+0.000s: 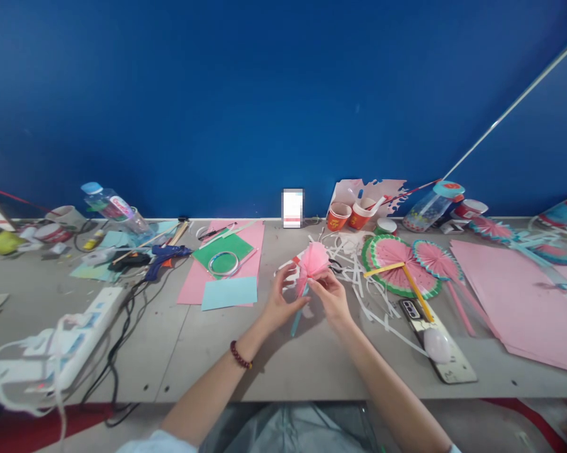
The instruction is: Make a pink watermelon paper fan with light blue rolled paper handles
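Pink tissue, or something as thin; flower (315, 258) near the middle of the view, between both hands, seemingly just above the grey table (245, 352); blue stick (294, 323) below it, joined or merely behind, cannot tell.

Handling, by judgement: very light, soft, some spring in the folds; probably not slippery, but quick to crush or tear; outer folds best left alone; hold best taken low, at the gathered base, where the layers bunch and ought to be firmer; light fingertip pressure should do.

Grip: right hand (333, 299) nearly closed, thumb and fingertips pinching low on the flower from its right side; left hand (282, 296) half curled, fingers at the flower's left edge, thumb reaching in beneath; some gap shows between that thumb and forefinger; contact likely, but whether it bears any of the hold, cannot tell; dark red beads (241, 355) round the left wrist.

Surroundings: white strips (359, 277) in a tangle just beyond the right hand; farther right, fan (387, 250), green-rimmed, then phone (455, 370) with bulb (437, 345) on it; pink sheets (523, 302) past those; on the left side, nearest the left hand, blue card (229, 293); beyond it, green sheet (241, 248) bearing ring (209, 264); paper cups (338, 217) by the wall.
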Available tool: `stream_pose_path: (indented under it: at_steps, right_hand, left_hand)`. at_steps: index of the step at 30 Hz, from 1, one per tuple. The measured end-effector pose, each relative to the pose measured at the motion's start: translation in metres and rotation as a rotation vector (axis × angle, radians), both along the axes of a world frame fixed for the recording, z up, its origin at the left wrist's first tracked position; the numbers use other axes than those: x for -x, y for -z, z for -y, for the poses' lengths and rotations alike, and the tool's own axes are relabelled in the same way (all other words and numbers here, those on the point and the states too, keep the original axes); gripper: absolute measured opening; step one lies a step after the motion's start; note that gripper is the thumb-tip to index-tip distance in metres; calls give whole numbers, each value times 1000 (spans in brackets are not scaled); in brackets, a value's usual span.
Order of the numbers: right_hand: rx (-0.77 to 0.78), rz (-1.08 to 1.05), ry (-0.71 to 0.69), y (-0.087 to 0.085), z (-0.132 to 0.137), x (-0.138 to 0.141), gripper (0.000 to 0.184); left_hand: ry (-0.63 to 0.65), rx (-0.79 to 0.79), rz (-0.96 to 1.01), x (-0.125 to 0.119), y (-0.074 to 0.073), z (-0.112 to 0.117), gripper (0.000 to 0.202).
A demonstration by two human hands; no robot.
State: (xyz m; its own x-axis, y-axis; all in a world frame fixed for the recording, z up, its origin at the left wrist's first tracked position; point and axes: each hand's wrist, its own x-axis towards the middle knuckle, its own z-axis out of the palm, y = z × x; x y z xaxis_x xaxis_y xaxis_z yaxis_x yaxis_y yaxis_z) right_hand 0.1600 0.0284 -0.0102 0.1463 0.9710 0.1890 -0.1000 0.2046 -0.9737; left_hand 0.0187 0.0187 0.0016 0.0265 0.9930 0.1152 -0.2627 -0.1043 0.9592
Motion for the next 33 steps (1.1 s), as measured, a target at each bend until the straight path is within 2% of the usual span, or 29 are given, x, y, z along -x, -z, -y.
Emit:
stream_pose_path:
  at_steps: [3,6,7,11,13,15,19,25,29,33]
  right_hand:
    - [-72,148,46,-1,1,-1,24]
    - [-143,252,103,-5,3,-1,19]
    - [-184,283,147,-7,3,-2,20]
    - [-424,519,402,-11,4,-11,46]
    - [-544,678,466,-9,2,-19,44]
    - [-604,807,453,-8,1,-26,42]
    - [-574,955,368,-11,0,-28,50]
    - [-534,930,368,-19,0,-23,51]
    - [-531,929,268,-19,-1,-22,50]
    - [-506,916,266,-18,-1,-22,47]
  left_hand:
    - [34,-17,-54,0,-7,3,45]
    - [60,22,-54,0,-7,2,32]
    - [62,38,-47,0,-5,1,31]
    - [47,41,-79,1,2,-2,22]
    - [32,2,-108,2,4,-2,20]
    - [16,-41,-137,2,5,-3,19]
    - [24,-81,-175,4,4,-4,16]
    - [76,-19,-114,4,0,-2,15]
    - [89,-30,-126,4,4,-3,13]
    - [121,14,-75,5,8,-6,15]
